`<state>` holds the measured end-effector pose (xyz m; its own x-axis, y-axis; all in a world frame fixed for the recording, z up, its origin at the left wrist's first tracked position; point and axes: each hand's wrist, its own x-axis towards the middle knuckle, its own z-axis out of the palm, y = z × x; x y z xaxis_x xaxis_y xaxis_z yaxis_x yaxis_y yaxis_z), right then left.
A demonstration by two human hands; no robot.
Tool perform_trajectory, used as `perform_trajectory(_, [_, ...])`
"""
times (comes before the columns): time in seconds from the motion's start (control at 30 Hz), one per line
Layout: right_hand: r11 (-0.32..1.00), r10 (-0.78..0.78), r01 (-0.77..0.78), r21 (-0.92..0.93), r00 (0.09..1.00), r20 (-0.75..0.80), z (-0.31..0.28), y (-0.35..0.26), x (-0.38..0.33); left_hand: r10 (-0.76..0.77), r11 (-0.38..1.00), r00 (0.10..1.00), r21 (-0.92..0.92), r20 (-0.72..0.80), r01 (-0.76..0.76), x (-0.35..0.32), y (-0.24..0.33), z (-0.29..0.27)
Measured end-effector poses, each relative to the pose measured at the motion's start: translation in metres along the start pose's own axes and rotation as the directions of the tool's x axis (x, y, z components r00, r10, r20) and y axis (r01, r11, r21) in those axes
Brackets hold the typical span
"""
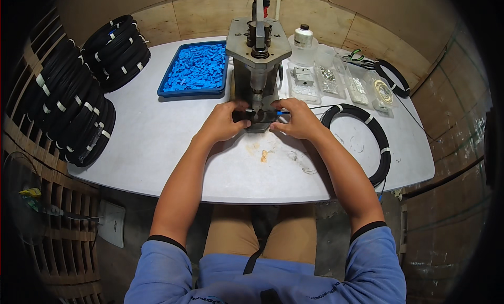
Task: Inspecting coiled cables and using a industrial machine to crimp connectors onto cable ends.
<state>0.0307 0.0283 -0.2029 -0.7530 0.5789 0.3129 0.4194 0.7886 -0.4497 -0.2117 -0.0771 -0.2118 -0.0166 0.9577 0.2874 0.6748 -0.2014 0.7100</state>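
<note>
A grey metal hand press (259, 62) stands upright on the table in front of me, its ram pointing down at a small base. At the left of the ram's lower end is my left hand (224, 120), thumb and fingers curled around a small piece that is too small to name. My right hand (298, 119) is closed at the right side of the press on a black cable (317, 107). A small blue piece (282, 113) shows by its fingertips, pointing toward the ram. The spot under the ram is dark and partly hidden by my fingers.
A blue tray (162, 90) of small blue parts lies left of the press. Coiled black cable (379, 138) lies at right; stacked coils (79, 109) fill the left. Clear containers (318, 96) of small parts and a white bottle (303, 37) stand back right.
</note>
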Motion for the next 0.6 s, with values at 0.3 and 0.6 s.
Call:
perform_trajectory(0.3, [0.989,-0.041,0.035,-0.145,0.999,-0.034,0.006,-0.001,-0.003,0.019,0.992,1.000,0.123,0.024,-0.021,0.002,-0.001,-0.001])
perform_trajectory(0.6, [0.995,-0.020,0.019,-0.098,1.000,-0.019,0.006,0.001,-0.001,-0.020,0.999,1.000,0.029,0.013,0.020,0.000,0.003,-0.002])
